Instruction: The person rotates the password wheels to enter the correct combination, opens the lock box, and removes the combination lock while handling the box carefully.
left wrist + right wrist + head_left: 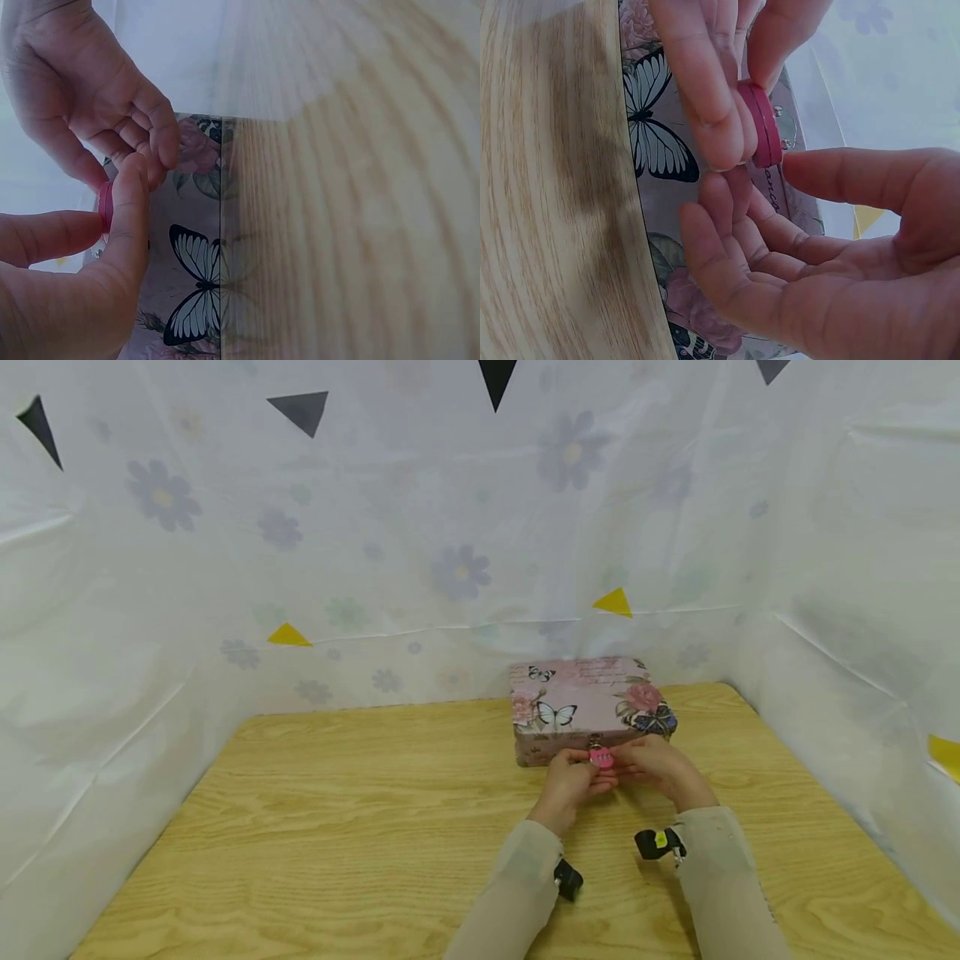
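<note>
Pink padlock (602, 758) is at the front clasp of the butterfly box (581, 693), looks like a combo type. I'd steady the body w/ L hand (566, 787), work any dials gently w/ R hand (663, 764), no tugging. L thumb + fingers clamped on the lock; R thumb at its edge, fingers half-curled, can't tell if gripping. R wrist's bent inward, facing L.

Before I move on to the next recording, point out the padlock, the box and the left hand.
Padlock (602, 759): head view, on its pink body.
Box (588, 700): head view, on top of the lid.
Left hand (566, 784): head view, mid-hand.
</note>
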`<action>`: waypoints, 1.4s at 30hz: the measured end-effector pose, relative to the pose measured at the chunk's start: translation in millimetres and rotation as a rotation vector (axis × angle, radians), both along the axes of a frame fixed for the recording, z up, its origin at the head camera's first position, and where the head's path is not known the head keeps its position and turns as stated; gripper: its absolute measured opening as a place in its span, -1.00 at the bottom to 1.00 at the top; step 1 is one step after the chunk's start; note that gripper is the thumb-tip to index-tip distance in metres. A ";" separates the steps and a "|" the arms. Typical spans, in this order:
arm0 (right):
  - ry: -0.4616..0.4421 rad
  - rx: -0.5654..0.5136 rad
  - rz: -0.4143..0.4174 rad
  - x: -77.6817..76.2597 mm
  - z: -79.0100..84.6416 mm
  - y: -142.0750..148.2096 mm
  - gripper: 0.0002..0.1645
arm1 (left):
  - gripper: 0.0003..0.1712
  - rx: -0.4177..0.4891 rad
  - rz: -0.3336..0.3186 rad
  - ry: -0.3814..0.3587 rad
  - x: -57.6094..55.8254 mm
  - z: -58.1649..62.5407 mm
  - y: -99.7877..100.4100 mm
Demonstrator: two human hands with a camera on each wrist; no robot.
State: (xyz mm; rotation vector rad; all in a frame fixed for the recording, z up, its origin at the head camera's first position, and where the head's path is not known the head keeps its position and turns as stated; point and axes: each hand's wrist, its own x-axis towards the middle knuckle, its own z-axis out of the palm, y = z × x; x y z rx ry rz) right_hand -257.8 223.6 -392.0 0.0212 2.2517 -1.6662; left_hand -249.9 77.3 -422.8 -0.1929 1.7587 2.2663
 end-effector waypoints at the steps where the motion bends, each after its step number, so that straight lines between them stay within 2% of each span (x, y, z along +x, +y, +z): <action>1: -0.001 0.001 0.001 0.0 -0.1 0.4 -0.49 | -0.81 0.001 0.000 -0.003 0.2 0.2 0.0; 9: -0.004 0.000 0.006 -0.1 -1.4 0.6 -0.51 | -0.81 -0.006 -0.004 0.004 2.0 1.6 -0.8; 16: 0.002 -0.064 0.019 -2.8 -4.3 -0.2 -0.53 | -0.79 -0.031 -0.001 0.010 0.7 2.1 0.5; 20: 0.012 -0.072 0.021 -2.4 -4.5 -1.1 -0.55 | -0.79 -0.079 -0.001 0.028 -1.3 0.3 1.0; 22: 0.017 -0.066 0.020 -1.7 -4.2 -1.3 -0.56 | -0.80 -0.158 -0.007 0.067 -2.2 -1.2 0.5; 29: 0.028 -0.055 0.003 -0.5 -4.5 -0.7 -0.58 | -0.79 -0.632 -0.020 0.322 -1.3 -0.3 -6.1; 35: 0.038 -0.069 0.004 -2.3 -7.7 -0.1 -0.59 | -0.68 -0.980 -0.022 0.489 1.4 7.3 -3.6; 38: 0.038 -0.074 -0.009 -2.2 -8.1 -0.4 -0.60 | -0.60 -1.142 -0.022 0.542 1.9 10.6 1.2; 42: 0.038 -0.076 -0.023 -1.0 -7.0 0.0 -0.61 | -0.50 -1.291 -0.031 0.555 1.6 12.7 8.7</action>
